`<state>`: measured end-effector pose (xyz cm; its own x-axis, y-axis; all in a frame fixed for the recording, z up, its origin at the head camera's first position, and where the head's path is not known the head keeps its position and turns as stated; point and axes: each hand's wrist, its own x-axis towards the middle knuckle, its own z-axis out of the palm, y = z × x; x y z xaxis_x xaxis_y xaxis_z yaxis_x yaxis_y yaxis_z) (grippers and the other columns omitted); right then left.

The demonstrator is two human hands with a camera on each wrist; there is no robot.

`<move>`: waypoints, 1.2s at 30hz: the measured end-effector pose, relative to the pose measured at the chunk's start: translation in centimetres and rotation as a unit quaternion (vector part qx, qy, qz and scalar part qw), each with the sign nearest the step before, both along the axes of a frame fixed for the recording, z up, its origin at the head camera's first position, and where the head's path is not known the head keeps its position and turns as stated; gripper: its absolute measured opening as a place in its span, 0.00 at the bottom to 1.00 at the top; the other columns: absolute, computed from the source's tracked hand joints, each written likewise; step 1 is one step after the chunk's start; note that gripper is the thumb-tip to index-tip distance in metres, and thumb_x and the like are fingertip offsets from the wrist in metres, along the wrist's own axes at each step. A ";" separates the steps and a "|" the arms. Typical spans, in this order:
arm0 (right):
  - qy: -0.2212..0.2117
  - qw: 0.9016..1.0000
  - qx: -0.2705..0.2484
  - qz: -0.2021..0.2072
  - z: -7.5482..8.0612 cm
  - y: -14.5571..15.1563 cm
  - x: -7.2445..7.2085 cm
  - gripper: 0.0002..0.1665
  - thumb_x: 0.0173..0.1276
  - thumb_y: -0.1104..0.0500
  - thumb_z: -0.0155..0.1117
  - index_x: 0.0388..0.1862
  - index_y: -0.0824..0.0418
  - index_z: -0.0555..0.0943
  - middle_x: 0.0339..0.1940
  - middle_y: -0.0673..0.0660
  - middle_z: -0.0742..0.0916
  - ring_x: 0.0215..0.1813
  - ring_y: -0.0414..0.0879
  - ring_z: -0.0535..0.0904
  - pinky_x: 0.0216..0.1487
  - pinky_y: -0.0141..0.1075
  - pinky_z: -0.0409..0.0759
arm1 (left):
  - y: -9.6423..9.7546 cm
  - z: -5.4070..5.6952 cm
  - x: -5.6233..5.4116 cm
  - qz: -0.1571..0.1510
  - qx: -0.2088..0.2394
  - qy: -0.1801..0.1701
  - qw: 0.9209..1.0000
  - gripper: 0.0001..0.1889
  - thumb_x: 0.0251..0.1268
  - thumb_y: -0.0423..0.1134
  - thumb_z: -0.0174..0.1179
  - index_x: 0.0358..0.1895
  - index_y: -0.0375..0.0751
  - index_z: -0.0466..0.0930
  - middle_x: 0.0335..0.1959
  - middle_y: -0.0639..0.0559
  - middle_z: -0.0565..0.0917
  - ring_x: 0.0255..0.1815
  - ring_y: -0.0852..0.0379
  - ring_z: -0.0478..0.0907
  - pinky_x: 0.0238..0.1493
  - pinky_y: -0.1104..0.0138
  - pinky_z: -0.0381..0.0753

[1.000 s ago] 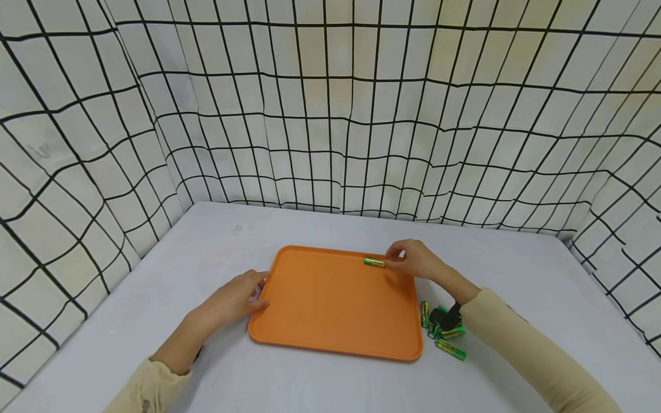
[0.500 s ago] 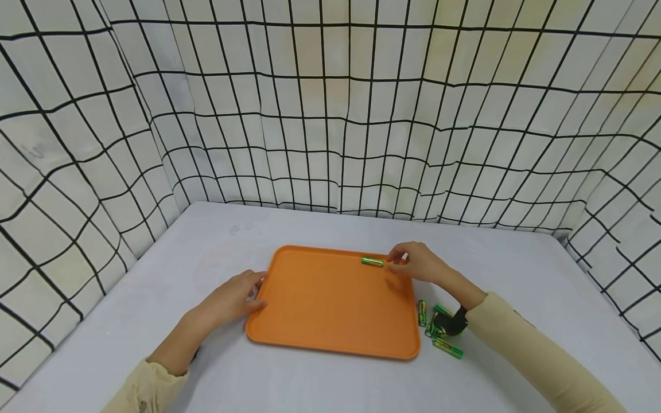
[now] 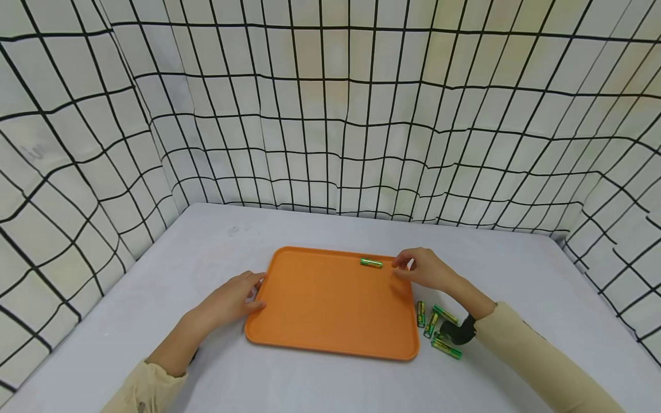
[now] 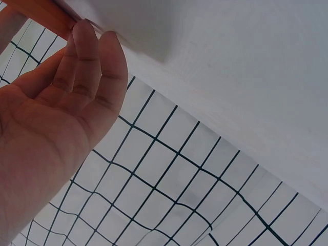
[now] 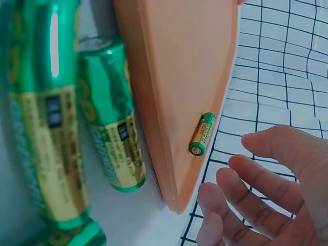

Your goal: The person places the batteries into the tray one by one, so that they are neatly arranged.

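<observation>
- Right hand (image 3: 424, 268) – fingers (image 5: 256, 182) loosely apart, empty, just beside the green-and-gold cylindrical battery (image 3: 371, 263) lying at the far edge of the flat orange plastic tray (image 3: 330, 327).
- Left hand (image 3: 233, 297) – fingers (image 4: 84, 48) straight, together, touching the tray's left rim.
- Four more green batteries (image 3: 436, 330) lie on the grey table (image 3: 516, 269).

Lighting: bright, even, diffuse; shadows staying soft.
Head view is bending the grid cloth (image 3: 330, 115) lines outward at the edges, wide-angle distortion. A faint shadow is lying under the tray (image 3: 330, 344) rim. Right wrist view is showing close batteries (image 5: 41, 128) blurred, with a glare streak on one. Left wrist view is rendering the hand (image 4: 46, 133) dim and soft.
</observation>
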<state>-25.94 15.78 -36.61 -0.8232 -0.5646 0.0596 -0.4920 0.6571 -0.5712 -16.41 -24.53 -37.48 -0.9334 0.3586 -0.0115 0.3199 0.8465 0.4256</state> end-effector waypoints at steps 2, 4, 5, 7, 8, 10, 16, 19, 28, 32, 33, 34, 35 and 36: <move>0.003 1.000 -0.001 0.003 0.0 0.3 0.1 0.09 0.67 0.61 0.66 0.41 0.67 0.83 0.33 0.54 0.83 0.28 0.43 0.72 0.28 0.31 0.72 | 0.0 0.0 0.0 0.001 0.000 -0.002 1.000 0.32 0.62 0.39 0.67 0.64 0.23 0.68 0.44 0.47 0.76 0.41 0.54 0.73 0.43 0.59 0.75; 0.006 1.000 -0.003 0.001 0.1 0.5 0.4 0.09 0.67 0.62 0.66 0.41 0.67 0.83 0.33 0.54 0.83 0.28 0.43 0.73 0.28 0.31 0.72 | 0.1 0.0 0.0 0.001 -0.001 -0.003 1.000 0.32 0.62 0.39 0.67 0.64 0.23 0.68 0.44 0.47 0.76 0.41 0.54 0.73 0.44 0.59 0.75; 0.008 1.000 -0.004 0.002 0.1 0.7 0.5 0.09 0.67 0.62 0.66 0.40 0.67 0.83 0.32 0.54 0.83 0.27 0.44 0.73 0.28 0.31 0.72 | 0.1 -0.1 0.0 0.001 -0.001 -0.002 1.000 0.32 0.62 0.39 0.67 0.64 0.24 0.68 0.44 0.47 0.76 0.41 0.54 0.73 0.44 0.59 0.75; 0.012 1.000 -0.005 0.003 0.1 0.9 0.6 0.08 0.67 0.62 0.66 0.40 0.67 0.83 0.32 0.54 0.83 0.27 0.44 0.73 0.27 0.31 0.72 | 0.1 -0.1 -0.1 -0.002 -0.001 0.000 1.000 0.32 0.62 0.38 0.66 0.64 0.23 0.68 0.44 0.47 0.76 0.41 0.54 0.73 0.44 0.58 0.75; 0.013 1.000 -0.006 0.003 0.1 1.0 0.7 0.08 0.67 0.62 0.66 0.39 0.67 0.83 0.32 0.54 0.83 0.27 0.44 0.73 0.27 0.31 0.72 | 0.1 -0.1 -0.1 -0.003 -0.001 0.000 1.000 0.31 0.62 0.38 0.66 0.64 0.23 0.68 0.43 0.47 0.76 0.41 0.54 0.73 0.44 0.58 0.75; 0.011 1.000 -0.006 0.004 0.2 1.2 1.0 0.08 0.67 0.62 0.66 0.40 0.66 0.83 0.32 0.53 0.83 0.26 0.44 0.73 0.27 0.31 0.72 | 0.2 -0.1 -0.2 -0.003 -0.001 0.002 1.000 0.31 0.62 0.38 0.66 0.64 0.23 0.68 0.43 0.47 0.76 0.41 0.54 0.73 0.44 0.59 0.75; 0.004 1.000 -0.009 0.002 0.2 1.7 1.6 0.09 0.67 0.62 0.66 0.41 0.68 0.83 0.33 0.53 0.83 0.25 0.42 0.72 0.26 0.30 0.72 | 0.3 -0.1 -0.2 -0.004 -0.001 0.002 1.000 0.31 0.62 0.38 0.66 0.63 0.23 0.68 0.42 0.47 0.76 0.40 0.54 0.73 0.43 0.59 0.75; 0.004 1.000 -0.010 -0.001 0.3 1.9 1.8 0.10 0.67 0.62 0.66 0.42 0.68 0.83 0.33 0.53 0.83 0.25 0.41 0.72 0.26 0.30 0.72 | 0.2 -0.2 -0.1 -0.003 -0.001 0.000 1.000 0.31 0.62 0.39 0.66 0.64 0.23 0.68 0.43 0.47 0.76 0.40 0.54 0.73 0.43 0.59 0.75; -0.002 1.000 -0.009 -0.010 0.2 2.2 2.3 0.09 0.67 0.63 0.65 0.42 0.67 0.83 0.32 0.52 0.82 0.25 0.41 0.72 0.26 0.30 0.72 | 0.0 -0.1 -0.2 -0.002 -0.008 0.000 1.000 0.31 0.62 0.39 0.66 0.64 0.23 0.68 0.44 0.46 0.76 0.40 0.54 0.73 0.43 0.59 0.75; -0.003 1.000 -0.010 -0.015 0.2 2.4 2.6 0.09 0.66 0.63 0.65 0.42 0.68 0.83 0.32 0.52 0.82 0.26 0.42 0.72 0.26 0.30 0.72 | -0.1 -0.2 -0.2 -0.004 -0.007 0.001 1.000 0.32 0.63 0.39 0.66 0.64 0.23 0.68 0.44 0.46 0.76 0.40 0.54 0.73 0.43 0.59 0.74; -0.002 1.000 -0.010 -0.016 0.2 2.5 2.7 0.09 0.66 0.63 0.64 0.42 0.68 0.83 0.32 0.52 0.82 0.26 0.42 0.71 0.27 0.30 0.72 | -0.1 -0.2 -0.2 -0.005 -0.007 0.001 1.000 0.32 0.63 0.39 0.66 0.64 0.23 0.68 0.44 0.46 0.76 0.40 0.54 0.73 0.43 0.59 0.74; -0.002 1.000 -0.010 -0.017 0.2 2.6 2.8 0.09 0.66 0.63 0.64 0.42 0.68 0.83 0.32 0.52 0.82 0.26 0.42 0.72 0.27 0.30 0.72 | -0.1 -0.2 -0.2 -0.005 -0.006 0.001 1.000 0.32 0.63 0.39 0.66 0.64 0.23 0.68 0.44 0.46 0.76 0.40 0.54 0.73 0.43 0.59 0.74; -0.002 1.000 -0.010 -0.018 0.2 2.7 2.9 0.09 0.66 0.63 0.65 0.43 0.68 0.83 0.32 0.52 0.82 0.26 0.43 0.72 0.27 0.30 0.72 | 0.0 -0.2 -0.2 -0.006 -0.006 0.001 1.000 0.32 0.63 0.39 0.66 0.64 0.22 0.68 0.44 0.46 0.76 0.40 0.54 0.73 0.43 0.58 0.75; -0.001 1.000 -0.010 -0.019 0.2 2.7 3.0 0.10 0.66 0.63 0.65 0.43 0.68 0.83 0.32 0.52 0.82 0.27 0.43 0.72 0.27 0.30 0.72 | 0.0 -0.2 -0.2 -0.007 -0.005 0.001 1.000 0.32 0.63 0.39 0.66 0.63 0.22 0.68 0.44 0.46 0.76 0.40 0.54 0.73 0.43 0.58 0.75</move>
<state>-22.92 18.52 -36.45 -0.8446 -0.5310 0.0685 -0.4649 0.6637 -0.5860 -16.61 -24.57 -37.72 -0.9285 0.3710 -0.0127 0.3325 0.8465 0.4157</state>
